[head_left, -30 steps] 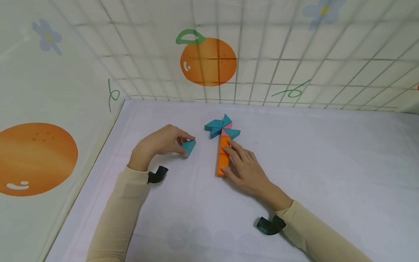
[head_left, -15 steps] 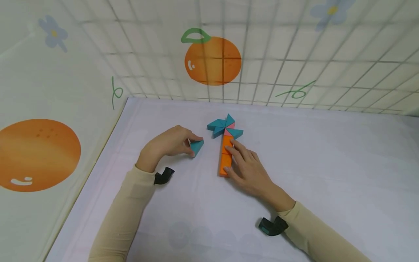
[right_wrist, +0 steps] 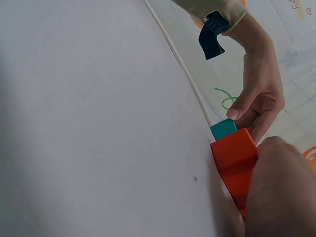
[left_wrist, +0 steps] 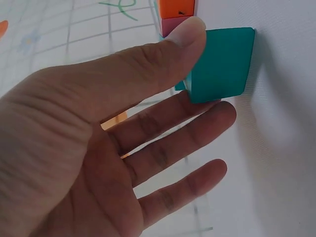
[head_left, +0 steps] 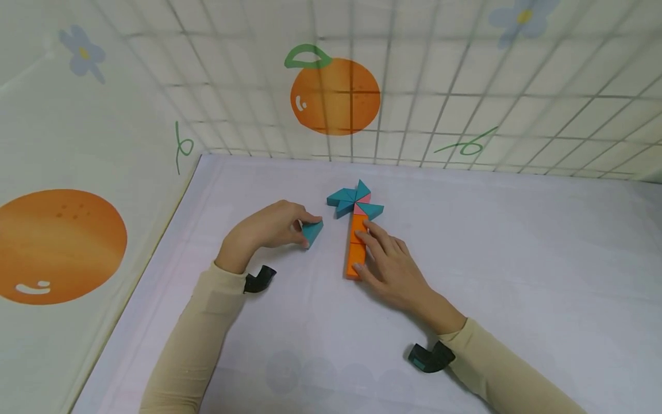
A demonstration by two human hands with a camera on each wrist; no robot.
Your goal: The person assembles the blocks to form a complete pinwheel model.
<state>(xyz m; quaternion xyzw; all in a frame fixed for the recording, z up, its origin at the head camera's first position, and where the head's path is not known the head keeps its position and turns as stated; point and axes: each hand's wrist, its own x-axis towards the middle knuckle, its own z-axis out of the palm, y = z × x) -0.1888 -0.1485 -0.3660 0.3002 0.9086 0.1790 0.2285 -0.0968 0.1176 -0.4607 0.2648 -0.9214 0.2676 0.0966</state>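
Observation:
In the head view my left hand (head_left: 271, 224) pinches a teal triangular block (head_left: 312, 233) between thumb and fingers, just left of the orange blocks. The left wrist view shows this teal block (left_wrist: 222, 64) under the thumb, the other fingers spread below. My right hand (head_left: 393, 267) rests its fingertips and thumb on two orange blocks (head_left: 355, 256) lined up end to end. At their far end lies a pinwheel shape of teal triangular blocks (head_left: 341, 196) and pink triangular blocks (head_left: 359, 208). In the right wrist view, an orange block (right_wrist: 234, 153) partly covers the held teal block (right_wrist: 224, 129).
A white cloth covers the table (head_left: 491, 259). Behind it stands a wire grid (head_left: 414, 92) with a printed sheet showing an orange fruit (head_left: 336, 98). Another printed sheet (head_left: 62, 149) hangs on the left. Dark wrist mounts (head_left: 431, 357) stick out from both sleeves.
Over the second my left hand has shifted slightly right with the teal triangular block, closer to the orange blocks. My right hand stays on the orange blocks. The head view has shifted a little.

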